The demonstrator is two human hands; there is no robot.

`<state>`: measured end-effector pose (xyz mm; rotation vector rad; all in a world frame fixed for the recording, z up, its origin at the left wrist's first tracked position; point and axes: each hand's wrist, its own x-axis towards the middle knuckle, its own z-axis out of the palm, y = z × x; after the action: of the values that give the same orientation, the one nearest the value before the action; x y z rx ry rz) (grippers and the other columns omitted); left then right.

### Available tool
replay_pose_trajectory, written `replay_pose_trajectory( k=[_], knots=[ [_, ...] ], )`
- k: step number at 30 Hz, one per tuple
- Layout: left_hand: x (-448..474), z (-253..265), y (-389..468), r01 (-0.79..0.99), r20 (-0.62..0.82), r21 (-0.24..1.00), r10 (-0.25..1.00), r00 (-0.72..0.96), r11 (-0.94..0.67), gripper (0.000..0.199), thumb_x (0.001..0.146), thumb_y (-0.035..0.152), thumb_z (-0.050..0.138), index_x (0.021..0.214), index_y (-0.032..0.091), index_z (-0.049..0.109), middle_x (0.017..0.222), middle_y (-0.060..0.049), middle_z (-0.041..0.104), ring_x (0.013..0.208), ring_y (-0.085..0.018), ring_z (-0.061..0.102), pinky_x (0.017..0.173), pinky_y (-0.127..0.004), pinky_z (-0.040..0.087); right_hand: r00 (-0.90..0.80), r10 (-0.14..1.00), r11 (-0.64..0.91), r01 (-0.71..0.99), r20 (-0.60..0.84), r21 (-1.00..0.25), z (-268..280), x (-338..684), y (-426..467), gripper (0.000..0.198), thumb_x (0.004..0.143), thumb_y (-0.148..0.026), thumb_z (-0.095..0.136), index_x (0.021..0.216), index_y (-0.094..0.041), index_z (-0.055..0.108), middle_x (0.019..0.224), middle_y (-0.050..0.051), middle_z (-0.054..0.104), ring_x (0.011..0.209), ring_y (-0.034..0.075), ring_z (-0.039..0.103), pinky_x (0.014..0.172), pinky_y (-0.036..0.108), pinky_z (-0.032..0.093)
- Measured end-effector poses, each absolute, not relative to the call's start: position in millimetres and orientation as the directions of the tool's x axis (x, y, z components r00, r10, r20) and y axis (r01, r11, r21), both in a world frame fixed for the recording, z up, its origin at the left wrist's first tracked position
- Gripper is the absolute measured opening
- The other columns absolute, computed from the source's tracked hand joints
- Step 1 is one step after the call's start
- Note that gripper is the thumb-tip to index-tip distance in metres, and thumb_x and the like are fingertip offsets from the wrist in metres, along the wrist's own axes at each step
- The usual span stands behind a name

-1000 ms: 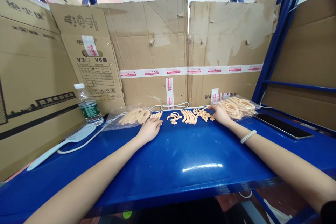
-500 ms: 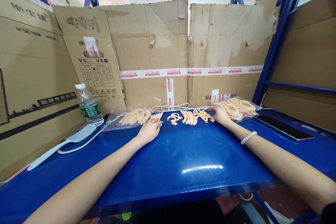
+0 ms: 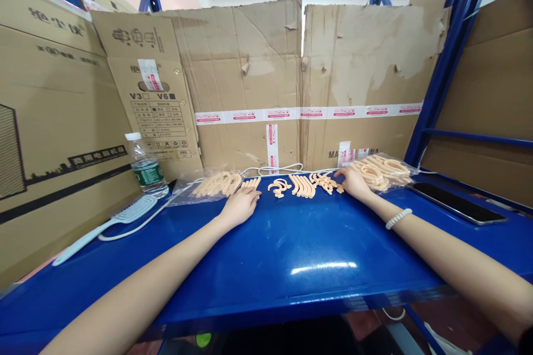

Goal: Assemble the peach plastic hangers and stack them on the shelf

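Observation:
My left hand (image 3: 241, 205) lies on the blue table at the near side of a row of short, straight peach-coloured pieces (image 3: 251, 183). Its fingers are stretched and rest against or just over them. On the right, my right hand (image 3: 353, 184) has its fingers apart, tips beside a loose cluster of small peach-coloured pieces (image 3: 327, 182). I see nothing held in it. Between the hands are a few curved pieces (image 3: 280, 186) and a neat set of long wavy strips (image 3: 302, 186). Clear bags of peach-coloured parts lie beyond each hand: a left bag (image 3: 216, 183) and a right bag (image 3: 381, 169).
A water bottle (image 3: 146, 169) and a pale hairbrush (image 3: 133, 211) are at the left. A black phone (image 3: 458, 203) lies at the right. A white cable (image 3: 283, 168) runs along the back, before upright cardboard (image 3: 250, 83). Blue posts (image 3: 445, 66) frame the blue tabletop (image 3: 266, 272).
The whole view has shifted slightly, putting things a little further right. Both hands keep nearly the same places beside the pieces, and the pieces look unmoved.

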<state>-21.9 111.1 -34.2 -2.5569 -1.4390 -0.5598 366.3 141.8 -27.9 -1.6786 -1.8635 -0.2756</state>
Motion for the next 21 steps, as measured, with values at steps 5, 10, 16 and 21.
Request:
replay_pose_trajectory(
  k=[5, 10, 16, 21],
  knots=[
    [-21.0, -32.3, 110.0, 0.849, 0.384, 0.047, 0.794, 0.471, -0.527, 0.038, 0.091, 0.023, 0.038, 0.120, 0.018, 0.063, 0.131, -0.010, 0.058, 0.125, -0.024, 0.050, 0.106, -0.042, 0.039, -0.036, 0.815, 0.191, 0.959, 0.579, -0.211, -24.4, 364.8, 141.0, 0.025, 0.060, 0.006, 0.045, 0.050, -0.016, 0.053, 0.077, 0.010, 0.066, 0.085, 0.021, 0.059, 0.076, 0.027, 0.044],
    [-20.9, -31.3, 109.0, 0.846, 0.384, 0.049, 0.792, 0.474, -0.530, 0.038, 0.091, 0.023, 0.038, 0.120, 0.019, 0.062, 0.132, -0.010, 0.058, 0.125, -0.024, 0.050, 0.105, -0.042, 0.040, -0.058, 0.799, 0.214, 0.958, 0.599, -0.192, -23.0, 362.2, 138.2, 0.026, 0.058, 0.006, 0.045, 0.048, -0.017, 0.050, 0.073, 0.008, 0.064, 0.083, 0.020, 0.057, 0.077, 0.026, 0.043],
    [-21.5, -33.6, 111.5, 0.842, 0.400, 0.057, 0.785, 0.473, -0.536, 0.037, 0.090, 0.022, 0.039, 0.119, 0.019, 0.063, 0.130, -0.009, 0.059, 0.124, -0.024, 0.050, 0.106, -0.042, 0.039, -0.074, 0.795, 0.224, 0.958, 0.602, -0.179, -22.6, 361.0, 137.1, 0.026, 0.057, 0.005, 0.043, 0.047, -0.019, 0.047, 0.073, 0.007, 0.065, 0.082, 0.019, 0.058, 0.077, 0.026, 0.043],
    [-21.9, -35.1, 113.2, 0.837, 0.407, 0.066, 0.781, 0.474, -0.543, 0.036, 0.091, 0.022, 0.039, 0.118, 0.020, 0.063, 0.129, -0.008, 0.060, 0.124, -0.023, 0.050, 0.107, -0.042, 0.038, -0.075, 0.799, 0.217, 0.961, 0.596, -0.170, -21.9, 359.4, 136.0, 0.026, 0.057, 0.006, 0.044, 0.047, -0.019, 0.046, 0.074, 0.007, 0.066, 0.082, 0.019, 0.058, 0.076, 0.025, 0.042]
  ],
)
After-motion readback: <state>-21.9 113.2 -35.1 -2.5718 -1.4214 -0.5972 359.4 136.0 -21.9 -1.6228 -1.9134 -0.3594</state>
